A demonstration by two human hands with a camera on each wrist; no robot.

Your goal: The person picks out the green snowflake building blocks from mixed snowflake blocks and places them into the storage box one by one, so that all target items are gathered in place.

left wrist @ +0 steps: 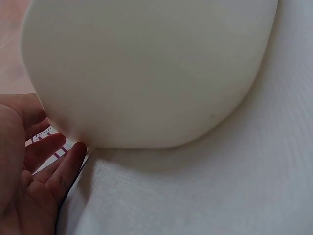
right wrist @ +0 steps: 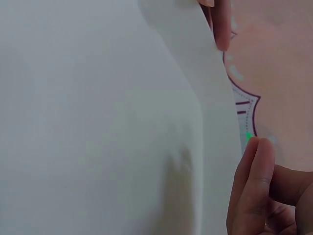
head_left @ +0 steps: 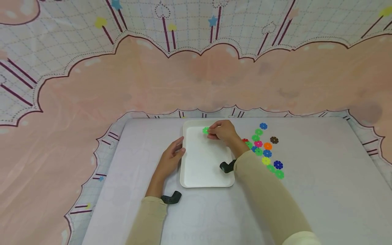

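A white rectangular tray (head_left: 208, 173) lies on the white table. My left hand (head_left: 172, 157) is at its left side, fingertips and thumb touching the rim; the left wrist view shows the fingers (left wrist: 68, 171) relaxed against the tray edge. Over the far part of the tray, my right hand (head_left: 225, 132) pinches a green notched plastic disc (head_left: 205, 130) between thumb and fingers. Only a small green tip of that disc (right wrist: 249, 135) shows past the fingertips in the right wrist view.
Right of the tray, several loose notched discs lie scattered, among them a brown disc (head_left: 274, 140), an orange disc (head_left: 267, 146), a yellow disc (head_left: 266, 161) and a dark blue disc (head_left: 278, 164). The right forearm overlaps part of them. Behind the table hangs a patterned pink curtain (head_left: 196, 81).
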